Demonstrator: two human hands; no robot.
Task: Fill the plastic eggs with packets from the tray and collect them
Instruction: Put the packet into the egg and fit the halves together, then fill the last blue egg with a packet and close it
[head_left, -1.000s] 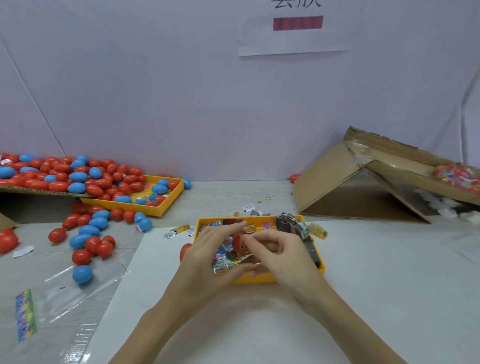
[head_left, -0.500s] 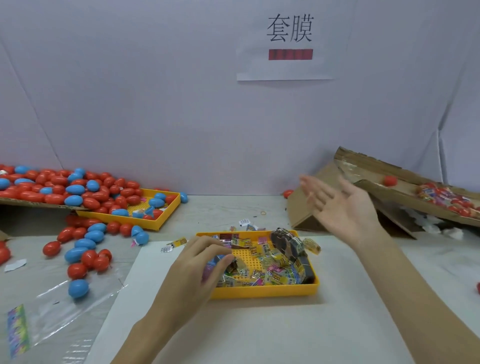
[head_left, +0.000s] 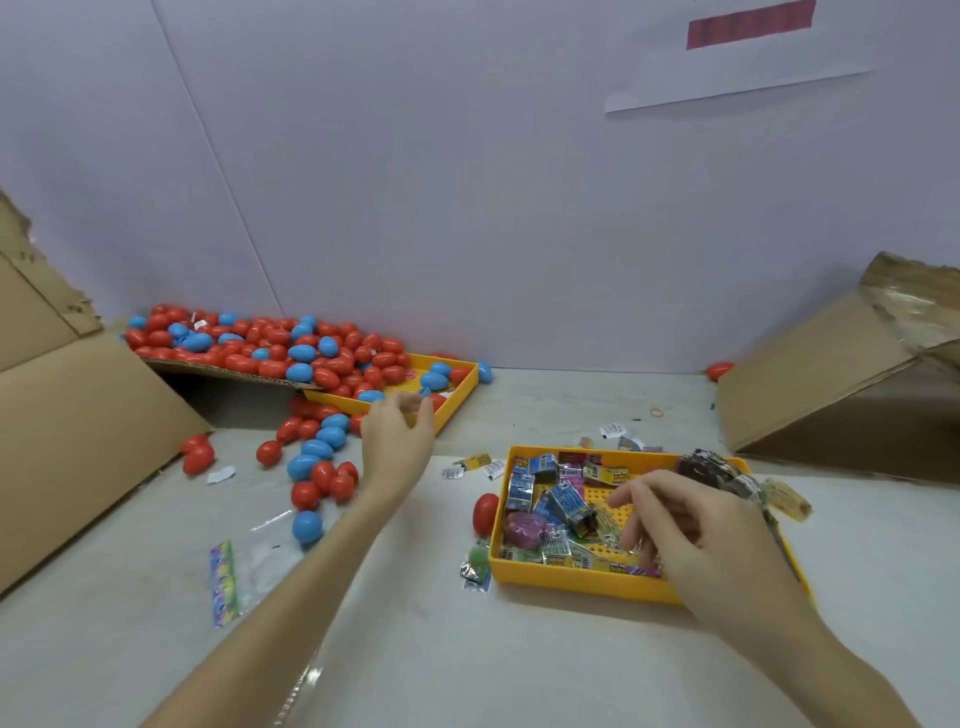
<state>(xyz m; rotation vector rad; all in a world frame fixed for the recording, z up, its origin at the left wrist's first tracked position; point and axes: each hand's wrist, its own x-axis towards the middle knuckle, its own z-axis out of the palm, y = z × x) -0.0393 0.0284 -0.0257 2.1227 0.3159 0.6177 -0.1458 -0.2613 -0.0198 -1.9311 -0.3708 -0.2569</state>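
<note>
Here my left hand (head_left: 397, 441) reaches out over the near edge of the far yellow tray (head_left: 457, 395), where red and blue plastic eggs (head_left: 291, 353) spill down from a cardboard flap (head_left: 223, 371). Its grip is loosely curled, thumb and fingertips drawn toward each other; I see nothing held between them, though the fingertips are blurred. More eggs lie scattered on the tabletop (head_left: 519, 675) just left of that hand, and a single blue egg (head_left: 306, 527) rests nearer to me beside my forearm.

My right hand (head_left: 696, 540) hangs over the near yellow tray (head_left: 571, 579), which holds a jumble of small printed packets (head_left: 563, 506). The grip is bent downward, fingertips dipping among the packets at the tray's right side; I cannot tell whether they pinch one or only touch them. A lone red egg (head_left: 485, 514) sits against the tray's left wall, and a green packet (head_left: 477, 564) lies on the tabletop just below it. A few loose packets lie beyond the tray's far rim.

A clear plastic bag (head_left: 244, 566) with a colourful strip lies flat at lower left. A large cardboard box (head_left: 67, 415) stands open at far left, and another cardboard box (head_left: 831, 384) leans at far right, with one red egg near its left corner.
</note>
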